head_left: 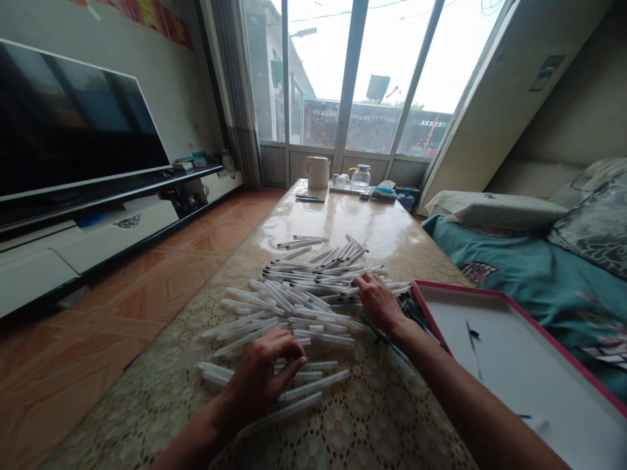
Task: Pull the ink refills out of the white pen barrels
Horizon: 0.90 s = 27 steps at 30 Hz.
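A wide heap of white pen barrels (294, 300) lies spread over the table (343, 418), which has a lace-patterned cover. My left hand (262, 372) rests on the near end of the heap, fingers curled over several barrels. At the heap's right side my right hand (377, 301) lies palm down, fingers pressing on the barrels. Thin dark pen refills (409, 313) lie beside my right wrist.
A shallow white tray with a red rim (514, 365) sits at the right, a few refills in it. At the table's far end stand a white kettle (317, 172), a glass jar (361, 176) and small items. A TV (63, 124) is left, a bed (539, 274) right.
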Each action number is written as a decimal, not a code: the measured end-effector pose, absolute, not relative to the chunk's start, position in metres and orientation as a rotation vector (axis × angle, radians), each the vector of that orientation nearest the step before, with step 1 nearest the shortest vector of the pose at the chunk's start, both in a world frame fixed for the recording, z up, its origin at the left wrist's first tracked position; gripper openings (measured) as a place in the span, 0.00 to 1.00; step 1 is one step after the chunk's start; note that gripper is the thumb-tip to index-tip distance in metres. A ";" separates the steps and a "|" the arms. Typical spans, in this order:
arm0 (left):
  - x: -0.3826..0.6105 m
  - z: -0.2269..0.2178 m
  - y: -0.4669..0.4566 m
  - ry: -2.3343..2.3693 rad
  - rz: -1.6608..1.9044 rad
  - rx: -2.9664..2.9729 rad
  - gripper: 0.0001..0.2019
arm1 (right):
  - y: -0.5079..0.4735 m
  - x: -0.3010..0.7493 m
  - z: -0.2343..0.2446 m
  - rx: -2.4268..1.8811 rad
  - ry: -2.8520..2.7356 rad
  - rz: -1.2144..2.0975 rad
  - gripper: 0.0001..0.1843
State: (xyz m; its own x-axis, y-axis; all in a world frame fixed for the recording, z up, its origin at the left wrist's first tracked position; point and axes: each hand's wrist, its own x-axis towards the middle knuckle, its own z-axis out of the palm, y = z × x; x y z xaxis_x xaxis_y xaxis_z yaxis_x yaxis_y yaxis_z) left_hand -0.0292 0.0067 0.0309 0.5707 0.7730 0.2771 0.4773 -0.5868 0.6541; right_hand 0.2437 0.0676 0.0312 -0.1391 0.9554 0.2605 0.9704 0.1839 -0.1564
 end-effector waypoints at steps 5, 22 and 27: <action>-0.027 0.032 0.006 1.008 0.746 2.294 0.07 | 0.077 0.241 0.034 -1.774 -2.248 -0.117 0.15; -0.016 0.029 -0.002 0.856 0.829 2.247 0.09 | -0.053 0.190 0.038 -1.094 -1.001 1.220 0.17; -0.015 0.023 -0.001 0.869 0.804 2.399 0.07 | -0.053 0.210 0.027 -1.315 -1.154 0.880 0.15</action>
